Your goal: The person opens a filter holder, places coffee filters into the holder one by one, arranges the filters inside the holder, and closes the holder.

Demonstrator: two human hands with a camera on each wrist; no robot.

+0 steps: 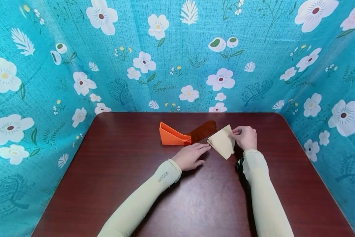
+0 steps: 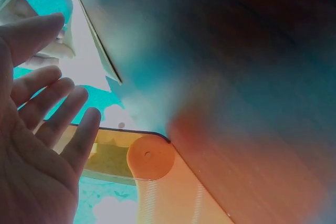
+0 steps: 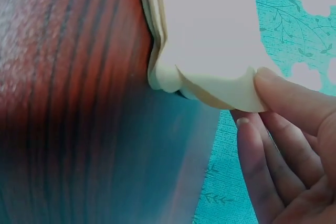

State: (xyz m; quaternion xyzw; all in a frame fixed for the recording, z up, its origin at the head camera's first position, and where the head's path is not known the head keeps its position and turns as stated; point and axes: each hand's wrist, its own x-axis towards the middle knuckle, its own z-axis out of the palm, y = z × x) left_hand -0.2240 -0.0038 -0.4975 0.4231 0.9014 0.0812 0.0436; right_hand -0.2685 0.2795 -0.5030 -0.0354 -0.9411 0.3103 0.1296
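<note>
My right hand (image 1: 247, 137) pinches the edge of a folded stack of beige coffee filter papers (image 1: 223, 140). In the right wrist view, the thumb lies on top of the curled edge of the papers (image 3: 210, 30) and the fingers are beneath. My left hand (image 1: 190, 156) is spread palm down by the lower left corner of the stack, fingers nearly straight, holding nothing. The left wrist view shows its fingers apart from the papers (image 2: 86, 51). Just beyond the left hand stands an orange filter holder (image 1: 169, 136), its see-through brown lid (image 1: 203, 131) swung out to the right.
A dark red-brown table (image 1: 106, 171) carries everything. Turquoise floral cloth (image 1: 177, 59) hangs behind it and along both sides. The swung-out lid lies behind and to the left of the papers.
</note>
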